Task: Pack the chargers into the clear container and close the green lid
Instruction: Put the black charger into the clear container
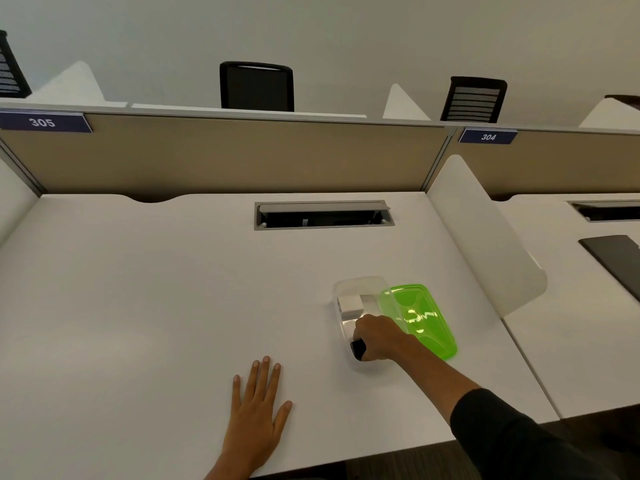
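Head view: right hand (pixel 379 337) grips a black charger (pixel 358 348) inside the clear container (pixel 360 284); left hand (pixel 258 407) lies flat, released, on the tabletop (pixel 156 289).

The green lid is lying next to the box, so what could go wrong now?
1. The lid leans on the container's rim; the right hand's arm may bump it.
2. The left hand lies flat on the desk, not steadying the container, so it might slide.
3. The black charger and white charger may sit too high for closing.

Bare desk (pixel 156 289) leftward; green lid (pixel 420 318) probably crowds the container (pixel 360 284) rightward.
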The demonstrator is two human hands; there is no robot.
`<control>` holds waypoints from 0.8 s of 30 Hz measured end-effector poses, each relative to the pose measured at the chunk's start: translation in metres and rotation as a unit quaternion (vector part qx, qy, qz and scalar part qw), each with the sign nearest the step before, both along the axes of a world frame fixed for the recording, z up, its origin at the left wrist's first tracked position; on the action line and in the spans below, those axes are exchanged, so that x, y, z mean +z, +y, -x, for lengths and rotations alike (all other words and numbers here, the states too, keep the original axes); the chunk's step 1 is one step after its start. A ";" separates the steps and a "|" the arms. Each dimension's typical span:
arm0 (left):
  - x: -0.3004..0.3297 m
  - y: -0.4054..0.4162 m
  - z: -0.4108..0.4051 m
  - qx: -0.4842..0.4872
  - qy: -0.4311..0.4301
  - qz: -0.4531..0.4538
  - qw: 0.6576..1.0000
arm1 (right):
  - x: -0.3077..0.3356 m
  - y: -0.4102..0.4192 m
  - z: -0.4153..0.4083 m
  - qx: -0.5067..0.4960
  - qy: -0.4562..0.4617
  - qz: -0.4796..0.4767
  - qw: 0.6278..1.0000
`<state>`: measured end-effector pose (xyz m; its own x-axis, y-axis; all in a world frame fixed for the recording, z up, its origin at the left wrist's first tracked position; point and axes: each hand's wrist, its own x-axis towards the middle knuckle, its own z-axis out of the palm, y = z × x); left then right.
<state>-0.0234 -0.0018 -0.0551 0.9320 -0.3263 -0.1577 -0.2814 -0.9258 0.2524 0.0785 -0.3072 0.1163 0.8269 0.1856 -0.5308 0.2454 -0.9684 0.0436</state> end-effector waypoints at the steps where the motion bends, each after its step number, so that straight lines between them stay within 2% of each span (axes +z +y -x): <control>1: 0.001 0.000 0.000 0.000 0.002 -0.001 1.000 | 0.000 -0.001 0.000 -0.006 -0.001 -0.006 1.000; 8: 0.006 -0.001 0.000 0.004 0.005 0.004 1.000 | -0.001 -0.010 0.002 -0.048 -0.002 -0.062 0.997; 11: 0.008 -0.001 0.000 0.005 0.016 0.009 1.000 | -0.002 -0.019 0.004 -0.115 -0.017 -0.113 0.987; 17: 0.018 -0.009 -0.018 0.024 0.040 0.051 0.998 | -0.010 -0.030 0.017 -0.192 -0.170 -0.179 0.950; 22: 0.052 -0.038 -0.055 0.049 0.022 0.141 0.988 | -0.024 -0.038 0.038 -0.271 -0.297 -0.225 0.888; 24: 0.066 -0.054 -0.074 0.077 0.039 0.212 0.973 | -0.030 -0.040 0.047 -0.307 -0.327 -0.237 0.862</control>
<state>0.0502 -0.0562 0.0111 0.9654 -0.2355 -0.1119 -0.1123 -0.7627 0.6369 0.0312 -0.3467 0.0862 0.9401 -0.3252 0.1023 -0.2458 -0.8546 -0.4574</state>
